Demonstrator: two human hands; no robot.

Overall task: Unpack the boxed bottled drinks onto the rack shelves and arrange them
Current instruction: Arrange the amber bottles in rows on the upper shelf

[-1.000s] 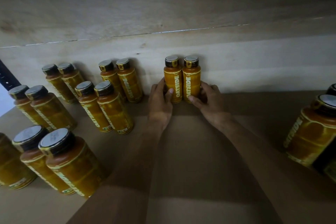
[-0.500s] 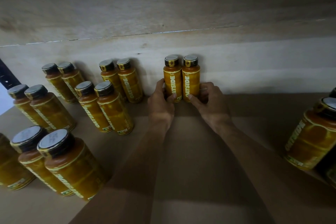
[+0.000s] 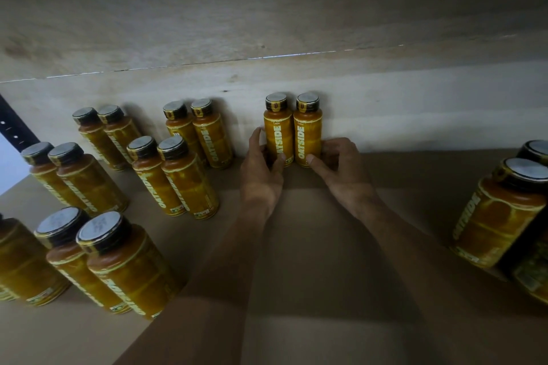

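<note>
**Two bottles held upright against the back wall**

Left hand [image 3: 261, 175] wrapped round the lower part of the left bottle [image 3: 278, 130], thumb across the front near the base, fingers [image 3: 255, 136] curled behind the far side. Right hand [image 3: 341, 170] cupped likewise on the right bottle [image 3: 308, 131], thumb pressed on the label low down, the other fingers [image 3: 333, 147] bent round the right flank. Both grips narrow, closed on the bottles, each hand holding one.

Both bottles upright, touching side by side, standing at the rear of the shelf [image 3: 311, 246] against the pale back wall [image 3: 415, 115]. Orange-yellow sleeves, "OATSIDE" printed vertically, dark caps with silvery tops, caps on. Contents hidden behind the opaque sleeves; fill level impossible to tell.

Further left, more of the same bottles in touching pairs: one pair at the back wall [image 3: 198, 133], a pair in front of it [image 3: 175, 178], another rear pair [image 3: 106, 136] nearer the left edge, a pair in front of that [image 3: 74, 181], and a near pair [image 3: 100, 261] at lower left, with yet another bottle [image 3: 20, 264] partly cut by the frame edge. All capped and standing, leaning only by lens distortion.

At far right, well apart from the hands, a large-looking near bottle [image 3: 501, 216] of the same kind, a second cap [image 3: 535, 149] behind it, and a darker item [image 3: 530, 275] low at the edge, too cropped to identify.

Underside of the upper shelf board [image 3: 267, 9] overhead; a dark perforated upright [image 3: 13, 130] at the left.
</note>
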